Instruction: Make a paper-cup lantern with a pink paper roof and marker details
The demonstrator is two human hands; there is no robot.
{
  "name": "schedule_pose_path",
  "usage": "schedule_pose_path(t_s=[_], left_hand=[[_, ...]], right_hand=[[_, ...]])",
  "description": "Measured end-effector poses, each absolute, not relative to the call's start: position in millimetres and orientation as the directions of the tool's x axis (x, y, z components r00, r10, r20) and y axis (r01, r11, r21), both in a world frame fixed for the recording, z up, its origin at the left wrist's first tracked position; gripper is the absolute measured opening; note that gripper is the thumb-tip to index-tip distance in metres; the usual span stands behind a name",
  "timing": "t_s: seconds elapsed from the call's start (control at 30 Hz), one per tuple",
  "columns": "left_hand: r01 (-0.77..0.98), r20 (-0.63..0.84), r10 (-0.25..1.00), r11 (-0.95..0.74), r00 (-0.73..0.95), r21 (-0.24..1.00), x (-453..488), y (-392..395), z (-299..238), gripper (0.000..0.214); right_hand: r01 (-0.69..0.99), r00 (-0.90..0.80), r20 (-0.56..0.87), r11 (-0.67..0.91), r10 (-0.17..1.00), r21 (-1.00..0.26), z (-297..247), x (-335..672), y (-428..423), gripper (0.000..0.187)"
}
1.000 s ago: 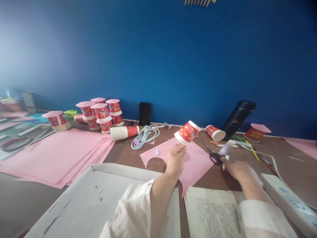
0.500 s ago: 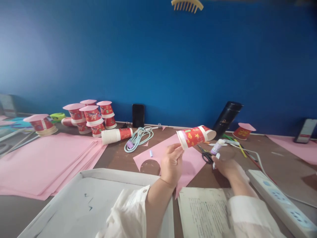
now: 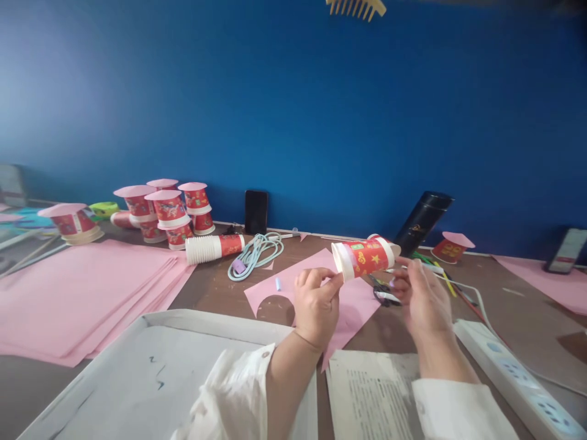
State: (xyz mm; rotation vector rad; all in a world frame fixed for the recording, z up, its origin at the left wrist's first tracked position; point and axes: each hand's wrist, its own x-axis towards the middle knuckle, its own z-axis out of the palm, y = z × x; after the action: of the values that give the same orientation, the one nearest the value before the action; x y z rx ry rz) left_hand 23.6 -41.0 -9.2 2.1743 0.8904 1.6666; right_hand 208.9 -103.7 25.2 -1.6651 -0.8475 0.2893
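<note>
My left hand (image 3: pixel 317 302) pinches the pale rim of a red paper cup (image 3: pixel 367 258) between thumb and fingers. The cup lies sideways in the air, mouth to the left, its base facing right. My right hand (image 3: pixel 424 296) is raised by that base, index finger stretched to it and the other fingers loosely curled; I see nothing gripped in it. A small purple bit shows beside the curled fingers, too little to name. Below it lie black-handled scissors (image 3: pixel 384 292) with a small white piece on them. Pink paper (image 3: pixel 353 305) with a rounded cutout lies beneath the cup.
Red cups topped with pink discs (image 3: pixel 167 208) stand stacked at the back left, near nested cups (image 3: pixel 213 247) and a coiled cable (image 3: pixel 257 256). A black flask (image 3: pixel 424 223) leans against the blue wall. A power strip (image 3: pixel 518 366) lies right; a white tray (image 3: pixel 192 319) is in front.
My right hand has risen from the scissors to the cup's base, leaving the small white piece behind. The cup has tipped slightly and shifted right in my left hand.
</note>
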Motion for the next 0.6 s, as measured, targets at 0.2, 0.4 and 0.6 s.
schedule_pose_path(t_s=[0.2,0.4,0.6], left_hand=[[0.257,0.710,0.670,-0.741,0.215,0.621,26,-41,-12,0.027],[-0.023,0.575,0.796,-0.582,0.190,0.813,32,-44,-10,0.018],[-0.265,0.265,0.921,-0.190,0.286,0.945,32,-44,-4,0.016]], right_hand=[[-0.308,0.419,0.217,0.363,0.882,-0.880,31,156,-86,0.054],[-0.388,0.367,0.146,0.294,0.919,-0.874,15,146,-81,0.045],[-0.454,0.368,0.030,0.208,0.929,-0.866,7,140,-79,0.043]])
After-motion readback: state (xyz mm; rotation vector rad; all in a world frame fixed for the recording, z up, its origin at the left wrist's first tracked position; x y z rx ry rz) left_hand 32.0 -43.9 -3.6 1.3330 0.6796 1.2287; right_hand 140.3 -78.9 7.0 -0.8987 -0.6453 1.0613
